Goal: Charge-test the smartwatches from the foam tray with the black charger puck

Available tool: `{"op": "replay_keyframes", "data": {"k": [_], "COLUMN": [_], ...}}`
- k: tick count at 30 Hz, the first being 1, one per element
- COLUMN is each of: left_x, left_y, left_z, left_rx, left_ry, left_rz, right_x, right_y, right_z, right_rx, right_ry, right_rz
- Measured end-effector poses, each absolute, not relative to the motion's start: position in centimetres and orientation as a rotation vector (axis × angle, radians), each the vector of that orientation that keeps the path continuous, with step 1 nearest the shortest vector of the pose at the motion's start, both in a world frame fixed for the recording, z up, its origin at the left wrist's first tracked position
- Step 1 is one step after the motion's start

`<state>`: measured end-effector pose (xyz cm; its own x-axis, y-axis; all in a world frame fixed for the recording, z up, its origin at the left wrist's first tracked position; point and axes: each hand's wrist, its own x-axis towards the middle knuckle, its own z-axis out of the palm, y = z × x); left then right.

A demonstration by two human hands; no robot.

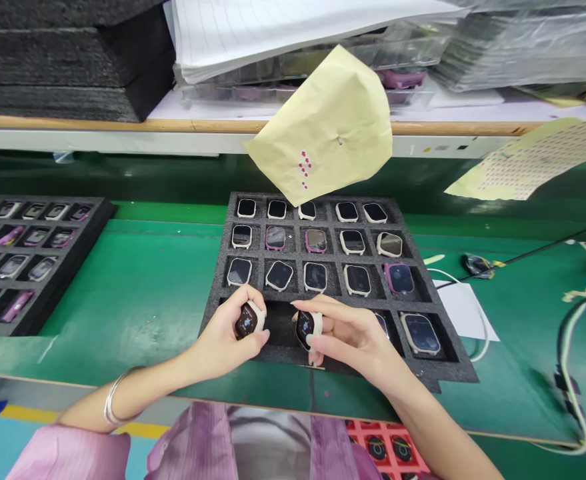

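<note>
My left hand (pixel 233 337) is closed around a light-coloured smartwatch case (pixel 247 320) whose dark screen is lit with a small graphic. Between the thumb and fingers of my right hand (pixel 347 333) is a second smartwatch case (pixel 305 328), its screen lit in the same way. Both are held over the front row of a black foam tray (pixel 293 252). Square pockets in the tray hold several watch cases, mostly pale with dark screens; a few, like the purple case (pixel 399 279) at the right, are purple. My right hand partly covers a case in the front row.
Another foam tray (pixel 95 223) of watch cases lies at the left on the green bench (pixel 137 287). A yellow paper (pixel 340 120) hangs from the shelf edge over the tray's back row. Cables (pixel 565 360) run along the right. A red tray (pixel 390 447) sits below the bench edge.
</note>
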<state>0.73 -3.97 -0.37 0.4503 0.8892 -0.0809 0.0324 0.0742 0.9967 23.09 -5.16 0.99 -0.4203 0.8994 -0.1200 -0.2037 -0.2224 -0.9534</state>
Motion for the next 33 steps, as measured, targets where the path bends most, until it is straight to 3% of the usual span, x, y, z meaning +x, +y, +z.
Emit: {"op": "replay_keyframes", "data": {"k": [22, 33], "left_x": [0.8, 0.7], "left_y": [-4.3, -3.2], "left_z": [-0.4, -1.5], "left_rx": [1.264, 0.884], "left_ry": [0.902, 0.57], "left_rz": [0.804, 0.82], "right_x": [23.2, 23.4], "right_y": [-5.2, -4.8], "right_z": [0.5, 0.2], "right_rx": [-0.883, -0.882], "right_ry": [-1.233, -1.169], "right_rz": [1.763, 1.787]}}
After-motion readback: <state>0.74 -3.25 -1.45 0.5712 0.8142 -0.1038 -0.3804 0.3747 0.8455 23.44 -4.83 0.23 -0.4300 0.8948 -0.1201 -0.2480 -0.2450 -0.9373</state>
